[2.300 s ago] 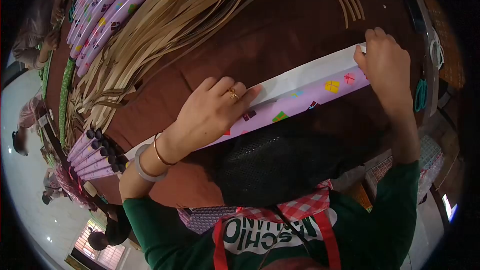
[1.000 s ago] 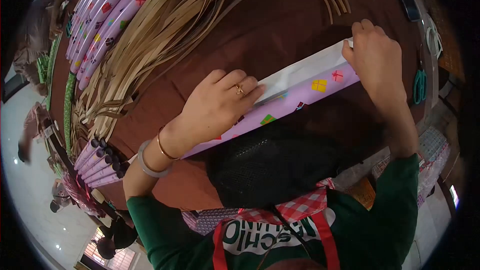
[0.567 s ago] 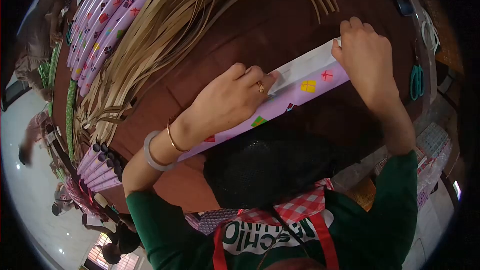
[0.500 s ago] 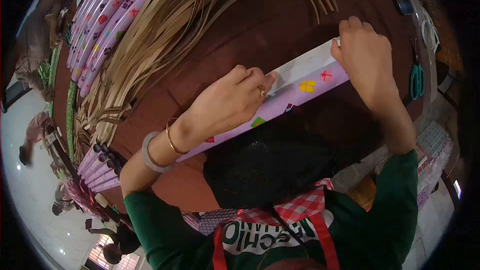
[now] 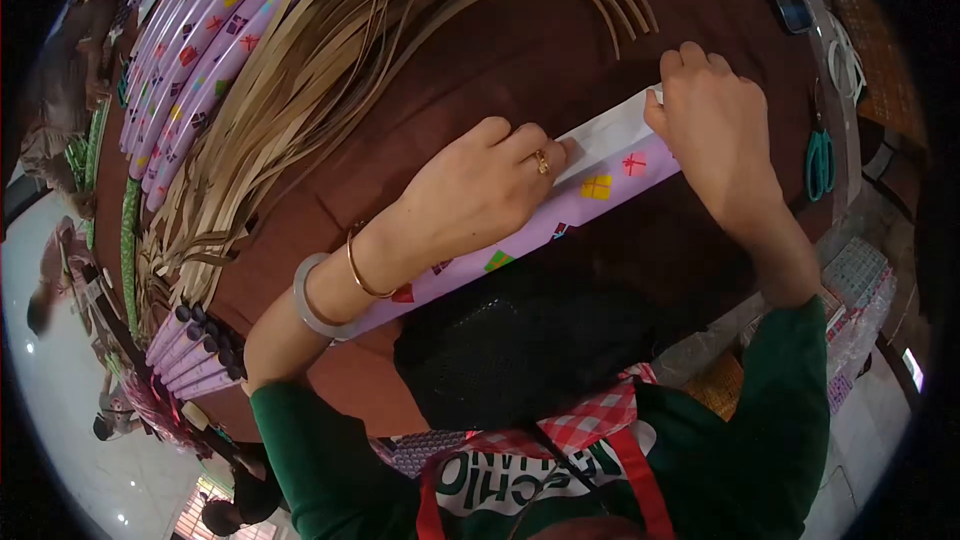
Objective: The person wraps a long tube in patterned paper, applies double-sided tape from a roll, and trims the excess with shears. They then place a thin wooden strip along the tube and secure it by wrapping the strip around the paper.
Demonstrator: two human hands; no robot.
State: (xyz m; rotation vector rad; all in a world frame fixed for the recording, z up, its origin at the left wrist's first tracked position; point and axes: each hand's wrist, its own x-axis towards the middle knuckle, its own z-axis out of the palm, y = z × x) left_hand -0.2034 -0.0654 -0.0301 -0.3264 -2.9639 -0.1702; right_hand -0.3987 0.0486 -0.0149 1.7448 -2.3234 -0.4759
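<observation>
A long strip of lilac wrapping paper printed with small gifts (image 5: 597,187) lies slantwise across the brown-covered table, with its white inner side showing along the far edge. My left hand (image 5: 480,180) rests over the middle of it, fingers curled and pressed together on that white edge. At the strip's far right end, my right hand (image 5: 712,125) grips the paper between its thumb and bent fingers. The paper looks folded or rolled lengthwise; its underside is hidden. Black mesh fabric (image 5: 520,350) is between the paper and my apron (image 5: 590,420).
Lilac gift-print rolls (image 5: 205,50) and a bundle of long brown strips (image 5: 270,130) fill the upper left. Dark-ended lilac tubes (image 5: 190,360) are at the lower left. Teal-handled scissors (image 5: 820,165) lie at the right edge. Other people are beyond the table, left.
My left hand has slid a short way rightward along the paper, toward my right hand. My right hand keeps its hold at the end. The whole view has shifted slightly.
</observation>
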